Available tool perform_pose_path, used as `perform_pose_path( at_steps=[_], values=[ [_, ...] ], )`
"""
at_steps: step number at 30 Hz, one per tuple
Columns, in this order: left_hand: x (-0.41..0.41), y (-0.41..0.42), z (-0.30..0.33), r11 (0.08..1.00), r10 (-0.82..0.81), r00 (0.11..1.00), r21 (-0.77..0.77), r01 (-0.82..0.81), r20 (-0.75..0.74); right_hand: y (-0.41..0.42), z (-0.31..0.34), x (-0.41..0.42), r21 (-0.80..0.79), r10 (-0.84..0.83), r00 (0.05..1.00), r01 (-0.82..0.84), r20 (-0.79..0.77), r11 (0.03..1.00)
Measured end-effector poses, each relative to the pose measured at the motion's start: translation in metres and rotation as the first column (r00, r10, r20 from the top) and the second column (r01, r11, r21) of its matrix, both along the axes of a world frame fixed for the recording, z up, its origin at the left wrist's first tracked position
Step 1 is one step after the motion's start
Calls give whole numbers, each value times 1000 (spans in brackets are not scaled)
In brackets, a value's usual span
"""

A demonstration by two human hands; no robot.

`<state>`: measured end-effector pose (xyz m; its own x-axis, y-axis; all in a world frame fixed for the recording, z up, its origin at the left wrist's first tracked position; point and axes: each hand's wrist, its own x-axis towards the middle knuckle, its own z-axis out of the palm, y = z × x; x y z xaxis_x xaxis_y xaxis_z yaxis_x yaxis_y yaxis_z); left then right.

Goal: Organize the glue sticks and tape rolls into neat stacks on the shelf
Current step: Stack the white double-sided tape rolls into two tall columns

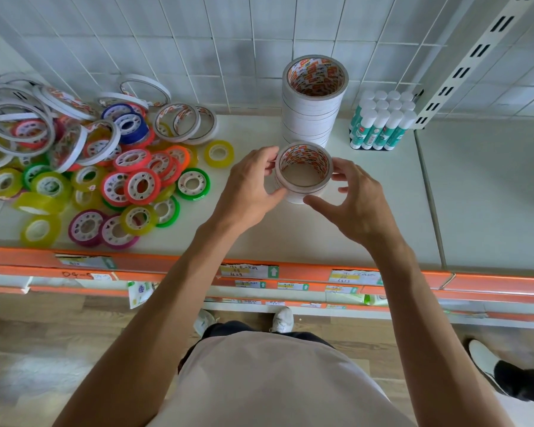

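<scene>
Both bare forearms reach up from a pale shirt toward the shelf. Fingers of the left hand [247, 192] curl round the left side of a short stack of white tape rolls with orange-printed cores [302, 174], thumb low against its wall and fingertips at the upper rim. On the other side the right hand [356, 204] has its fingers spread and only lightly bent, fingertips touching or nearly touching the right wall of the same short stack, thumb reaching under the near edge; whether it truly grips cannot be told. That short stack stands on the white metal shelf [383, 235], just in front of a tall stack of white tape rolls [313, 112] that rises near the back wall.

Just right of the tall stack, a block of green-and-white glue sticks with white caps [379, 124] stands upright in tight rows. Well to the left lies a loose heap of small coloured tape rolls [130, 183] in yellow, pink, red, green and blue, overlapping one another, and behind them a jumble of thin white tape rings [37, 118], some tilted. White tiles [198, 41] form the wall behind. Along the shelf's front runs an orange price strip with paper labels [250, 271]. Below, white shoes [282, 318] stand on a wood-look floor [59, 334].
</scene>
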<state>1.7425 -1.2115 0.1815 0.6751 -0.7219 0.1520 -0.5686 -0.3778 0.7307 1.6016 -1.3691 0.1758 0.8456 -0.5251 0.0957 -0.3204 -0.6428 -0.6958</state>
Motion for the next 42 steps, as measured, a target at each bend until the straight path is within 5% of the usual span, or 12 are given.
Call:
perform_pose_path(
  at_steps=[30, 42],
  values=[
    [5, -4, 16, 997, -20, 997, 76, 26, -75, 3, 1, 5, 103, -55, 998, 56, -7, 993],
    [-3, 20, 16, 985, -65, 998, 160, 68, -26, 21, 10, -9, 3, -104, 992, 104, -66, 995]
  ],
)
